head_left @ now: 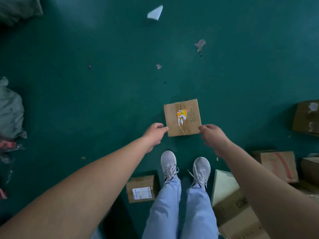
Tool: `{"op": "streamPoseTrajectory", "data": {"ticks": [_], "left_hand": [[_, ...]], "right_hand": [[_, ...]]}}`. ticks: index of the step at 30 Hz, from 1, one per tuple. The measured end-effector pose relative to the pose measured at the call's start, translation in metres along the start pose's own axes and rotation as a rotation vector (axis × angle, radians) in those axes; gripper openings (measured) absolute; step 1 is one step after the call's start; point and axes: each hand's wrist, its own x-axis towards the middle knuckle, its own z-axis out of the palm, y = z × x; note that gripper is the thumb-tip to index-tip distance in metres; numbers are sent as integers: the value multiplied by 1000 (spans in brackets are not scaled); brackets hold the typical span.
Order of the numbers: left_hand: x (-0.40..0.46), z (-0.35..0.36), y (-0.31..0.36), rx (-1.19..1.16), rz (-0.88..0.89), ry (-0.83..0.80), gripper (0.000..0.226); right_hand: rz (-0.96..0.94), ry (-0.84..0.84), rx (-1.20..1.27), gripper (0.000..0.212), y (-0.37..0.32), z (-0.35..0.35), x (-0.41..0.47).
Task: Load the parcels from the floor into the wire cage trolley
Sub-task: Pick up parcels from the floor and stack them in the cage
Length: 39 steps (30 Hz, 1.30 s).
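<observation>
reaching down, left hand (154, 133) and right hand (211, 135) flank the cardboard parcel (182, 117) (each grip loose, clasping nothing).

Dim green floor (86, 100), scattered paper scraps (155, 13)

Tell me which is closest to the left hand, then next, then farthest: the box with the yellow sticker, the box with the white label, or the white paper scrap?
1. Box with the yellow sticker, right beside the left hand.
2. Box with the white label, by the shoes.
3. White paper scrap, far ahead.
</observation>
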Motion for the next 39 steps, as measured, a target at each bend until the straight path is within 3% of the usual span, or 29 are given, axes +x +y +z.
{"op": "streamPoseTrajectory", "data": {"ticks": [4,9,14,19,26,34,39], "left_hand": [[83,36,-30,-32,-82,-13,61],[173,71,-58,-82,-138,-2,84],[212,89,-75,-135,-210,-76,87],[201,77,-82,-173,-159,-69,86],[87,22,-68,-349,-158,8,64],[-167,-79,-29,-594,-22,96,65],[-329,-127,-54,-724,52,189,62]], "right_hand": [[62,2,-88,41,28,15,77],[97,42,-183,66,60,33,161],[123,8,-137,53,82,50,200],[93,48,-64,72,69,53,187],[67,-36,-11,73,5,64,70],[-163,-85,-164,75,-108,50,-181],[-291,-115,-305,72,-144,62,-338]]}}
